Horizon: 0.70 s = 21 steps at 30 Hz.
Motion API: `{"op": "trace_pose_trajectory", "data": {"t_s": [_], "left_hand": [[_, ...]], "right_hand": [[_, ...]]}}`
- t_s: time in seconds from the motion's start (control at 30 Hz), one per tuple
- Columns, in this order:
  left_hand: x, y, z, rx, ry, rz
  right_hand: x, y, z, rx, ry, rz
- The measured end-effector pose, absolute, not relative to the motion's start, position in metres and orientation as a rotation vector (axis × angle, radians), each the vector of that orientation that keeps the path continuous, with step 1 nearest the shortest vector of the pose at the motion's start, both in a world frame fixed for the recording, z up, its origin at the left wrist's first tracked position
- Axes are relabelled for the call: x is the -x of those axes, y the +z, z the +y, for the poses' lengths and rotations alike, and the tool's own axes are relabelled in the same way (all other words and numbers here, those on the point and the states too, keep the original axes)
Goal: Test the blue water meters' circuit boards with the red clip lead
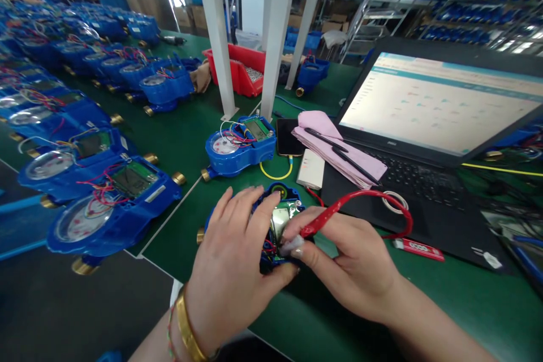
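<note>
Blue meter (281,218), cover off and display showing, sits on green table (169,243) in front of the person. Left hand (237,240) clasps it, fingers draped across the body, thumb along the near edge. Right hand (352,254) pinches a whitish plug (292,245) on a red cable (339,202), right at the meter's open housing; can't tell if it's seated. Second meter (240,150) just beyond the hands. Laptop (436,104) to the right, screen lit, pink cloth (331,136) and black pen (356,164) lying over its corner. Red bin (244,83) farther back.
</note>
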<state>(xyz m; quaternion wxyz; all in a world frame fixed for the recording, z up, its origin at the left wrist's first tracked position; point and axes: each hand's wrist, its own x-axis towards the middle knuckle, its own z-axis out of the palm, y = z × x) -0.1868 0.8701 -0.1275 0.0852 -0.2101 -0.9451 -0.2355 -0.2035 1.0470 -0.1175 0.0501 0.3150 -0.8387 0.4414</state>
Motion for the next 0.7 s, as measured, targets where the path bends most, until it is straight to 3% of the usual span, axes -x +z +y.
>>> {"op": "trace_pose_trajectory", "data": {"t_s": [0.7], "left_hand": [[0.1857,-0.1259,0.8709,0.609,-0.68,-2.847]], "right_hand": [[0.201,-0.1197,1.0453,-1.11,1.161,-2.403]]}}
